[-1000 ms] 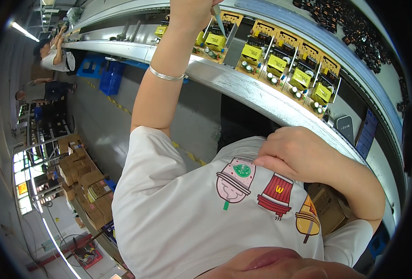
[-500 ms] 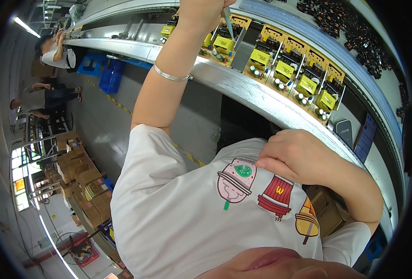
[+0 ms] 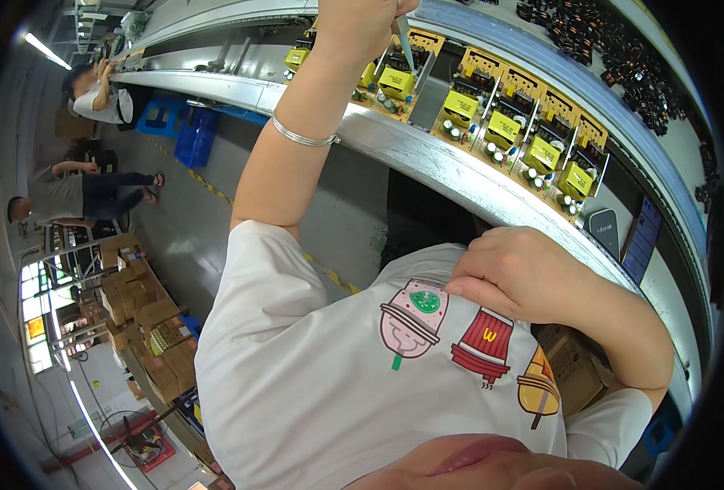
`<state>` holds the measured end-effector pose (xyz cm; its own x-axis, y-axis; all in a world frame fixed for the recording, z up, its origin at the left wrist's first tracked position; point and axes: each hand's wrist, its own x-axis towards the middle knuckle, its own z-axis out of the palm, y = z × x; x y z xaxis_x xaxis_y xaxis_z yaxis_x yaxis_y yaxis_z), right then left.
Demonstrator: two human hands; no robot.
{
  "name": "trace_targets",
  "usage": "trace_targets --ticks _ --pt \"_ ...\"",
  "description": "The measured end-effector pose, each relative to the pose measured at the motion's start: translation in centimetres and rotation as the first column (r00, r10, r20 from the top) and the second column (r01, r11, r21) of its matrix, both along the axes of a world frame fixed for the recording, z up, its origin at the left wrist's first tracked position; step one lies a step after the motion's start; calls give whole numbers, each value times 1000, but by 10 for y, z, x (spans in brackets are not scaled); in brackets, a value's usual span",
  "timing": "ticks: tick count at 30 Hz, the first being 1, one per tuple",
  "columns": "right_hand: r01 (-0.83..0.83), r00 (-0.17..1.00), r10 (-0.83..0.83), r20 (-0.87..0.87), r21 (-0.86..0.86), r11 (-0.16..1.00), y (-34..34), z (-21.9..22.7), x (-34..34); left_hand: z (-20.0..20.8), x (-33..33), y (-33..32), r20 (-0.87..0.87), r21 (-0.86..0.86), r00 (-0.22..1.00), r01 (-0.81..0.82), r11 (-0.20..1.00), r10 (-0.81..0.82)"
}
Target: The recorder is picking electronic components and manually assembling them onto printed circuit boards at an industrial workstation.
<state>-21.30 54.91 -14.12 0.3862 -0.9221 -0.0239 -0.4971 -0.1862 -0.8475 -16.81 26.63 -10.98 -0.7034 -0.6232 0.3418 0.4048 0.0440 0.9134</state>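
At the top edge, my left hand (image 3: pixel 360 23) is closed around a slim tool with a tapered pale-blue tip (image 3: pixel 404 42). The tool's upper part is hidden or cut off. Its tip points down at a circuit board (image 3: pixel 394 104) bearing a yellow-wrapped transformer (image 3: pixel 396 82); whether they touch, I cannot tell. Further boards with yellow transformers stand in a row to the right, one holding this transformer (image 3: pixel 503 129). My right hand (image 3: pixel 515 273) rests closed against my white shirt, fingers curled under, its inside hidden.
A metal rail (image 3: pixel 427 167) runs between me and the boards. Many small black parts (image 3: pixel 599 57) lie at the far right. A small dark device (image 3: pixel 603 230) and a phone (image 3: pixel 643 241) lie beyond the row. Blue bins (image 3: pixel 196 135), cartons (image 3: pixel 145 302) and two people are at left.
The row of boards has shifted slightly to the right, and the tool tip has moved a little with it. My right hand stays put. A person in the background has changed stance.
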Motion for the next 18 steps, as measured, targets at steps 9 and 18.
trace_targets --ticks 9,18 --pt "39 999 -38 27 -39 998 1 -2 1 1 -2 5 12 0 1000 -2 1000 2" --pt "39 999 -38 29 -42 998 1 -1 1 1 -4 9 0 12 1000 -1 1000 1"
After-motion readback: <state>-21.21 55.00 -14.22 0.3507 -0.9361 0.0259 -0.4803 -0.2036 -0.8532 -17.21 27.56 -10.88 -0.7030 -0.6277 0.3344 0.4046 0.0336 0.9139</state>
